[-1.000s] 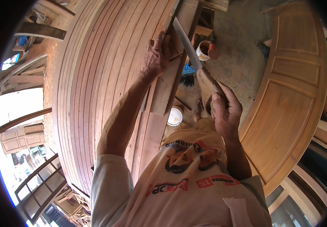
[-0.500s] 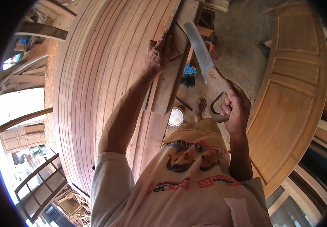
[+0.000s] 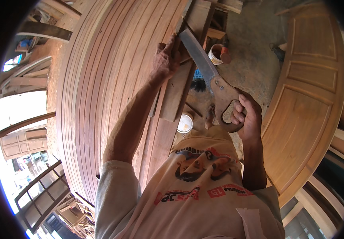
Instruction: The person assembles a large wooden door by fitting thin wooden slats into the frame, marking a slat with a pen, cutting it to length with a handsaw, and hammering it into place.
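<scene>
My right hand (image 3: 248, 115) is closed around the wooden handle of a handsaw (image 3: 200, 55). The saw's blade points up and to the left, with its tip over a narrow wooden board (image 3: 176, 93) at the bench edge. My left hand (image 3: 166, 63) grips a brown piece of wood beside the blade's tip. Its fingertips are partly hidden, and the piece's full shape is hard to make out. Under that hand and forearm lies a broad surface of long reddish-brown wooden planks (image 3: 116, 79).
A panelled wooden door (image 3: 299, 119) stands at the right. On the floor are a white bucket (image 3: 185, 122), a white container (image 3: 215, 55) and a blue broom-like thing (image 3: 198, 75). Window frames and wood pieces (image 3: 74, 213) crowd the lower left. My foot (image 3: 210, 115) shows below the bench.
The handsaw has moved left, bringing its blade tip over the board near my left hand. A white container has come into view behind the blade. My left hand has hardly moved.
</scene>
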Tool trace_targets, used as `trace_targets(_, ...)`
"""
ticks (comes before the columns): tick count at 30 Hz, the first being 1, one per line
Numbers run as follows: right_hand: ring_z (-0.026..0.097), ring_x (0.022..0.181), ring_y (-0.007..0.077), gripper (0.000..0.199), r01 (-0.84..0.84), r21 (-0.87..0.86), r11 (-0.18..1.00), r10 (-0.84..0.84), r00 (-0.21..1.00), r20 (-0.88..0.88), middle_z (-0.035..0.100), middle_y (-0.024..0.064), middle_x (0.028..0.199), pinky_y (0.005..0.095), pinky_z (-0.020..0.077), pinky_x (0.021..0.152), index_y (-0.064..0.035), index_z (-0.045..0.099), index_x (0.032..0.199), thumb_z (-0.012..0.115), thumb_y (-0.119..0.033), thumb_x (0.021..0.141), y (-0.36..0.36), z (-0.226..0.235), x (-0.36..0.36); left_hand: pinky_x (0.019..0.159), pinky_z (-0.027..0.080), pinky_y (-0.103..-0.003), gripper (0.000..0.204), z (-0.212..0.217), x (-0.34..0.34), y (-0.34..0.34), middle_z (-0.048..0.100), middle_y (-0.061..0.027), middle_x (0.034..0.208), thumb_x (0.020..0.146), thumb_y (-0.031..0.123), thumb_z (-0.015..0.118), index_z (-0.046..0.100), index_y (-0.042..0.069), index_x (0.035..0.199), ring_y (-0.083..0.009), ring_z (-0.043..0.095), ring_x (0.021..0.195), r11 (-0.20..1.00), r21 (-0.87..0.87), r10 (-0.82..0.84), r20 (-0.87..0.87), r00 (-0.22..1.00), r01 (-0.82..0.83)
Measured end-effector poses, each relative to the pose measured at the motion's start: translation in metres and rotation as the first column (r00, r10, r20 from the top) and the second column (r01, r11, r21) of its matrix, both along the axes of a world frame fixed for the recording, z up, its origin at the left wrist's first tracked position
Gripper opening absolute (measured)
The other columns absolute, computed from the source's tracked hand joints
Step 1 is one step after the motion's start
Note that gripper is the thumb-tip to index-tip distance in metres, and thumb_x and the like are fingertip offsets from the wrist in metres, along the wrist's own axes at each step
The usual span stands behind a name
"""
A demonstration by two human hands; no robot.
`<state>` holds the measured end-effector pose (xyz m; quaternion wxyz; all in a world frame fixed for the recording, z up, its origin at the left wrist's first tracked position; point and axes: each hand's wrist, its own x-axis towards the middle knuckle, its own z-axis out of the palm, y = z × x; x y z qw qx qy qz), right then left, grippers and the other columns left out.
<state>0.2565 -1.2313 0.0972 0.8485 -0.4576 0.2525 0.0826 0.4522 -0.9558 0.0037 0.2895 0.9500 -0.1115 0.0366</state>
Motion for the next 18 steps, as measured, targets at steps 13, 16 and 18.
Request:
trace_targets(13, 0.045, 0.06, 0.0016, 0.036, 0.019, -0.476, 0.879, 0.142, 0.944, 0.299, 0.058, -0.003, 0.08, 0.0209, 0.0377, 0.052, 0.0033, 0.062, 0.141, 0.057, -0.011, 0.108, 0.033, 0.01, -0.007, 0.101, 0.052, -0.054, 0.045, 0.016, -0.012, -0.008, 0.059, -0.0204, 0.138, 0.098, 0.029, 0.064, 0.061, 0.015, 0.141, -0.0445, 0.058, 0.124, 0.978, -0.203, 0.079, 0.117, 0.99, -0.054)
trace_targets(16, 0.054, 0.071, 0.0036, 0.036, -0.015, -0.499, 0.867, 0.181, 0.941, 0.286, 0.062, -0.0001, 0.087, 0.0217, 0.0452, 0.061, 0.0058, 0.061, 0.14, 0.058, -0.01, 0.107, 0.041, 0.0, -0.008, 0.096, 0.054, -0.054, 0.038, 0.019, -0.013, -0.007, 0.059, -0.0205, 0.126, 0.097, 0.032, 0.068, 0.064, 0.016, 0.131, -0.0434, 0.061, 0.121, 0.996, -0.076, 0.064, 0.132, 0.989, -0.054)
trace_targets(18, 0.057, 0.077, 0.0062, 0.037, -0.027, -0.574, 0.818, 0.233, 0.929, 0.289, 0.065, 0.0028, 0.092, 0.0238, 0.0489, 0.067, 0.0066, 0.061, 0.14, 0.059, -0.01, 0.107, 0.043, -0.003, -0.005, 0.093, 0.055, -0.053, 0.037, 0.02, -0.015, -0.005, 0.059, -0.0188, 0.127, 0.098, 0.033, 0.067, 0.065, 0.019, 0.133, -0.0425, 0.063, 0.117, 0.999, -0.021, 0.051, 0.154, 0.987, -0.049)
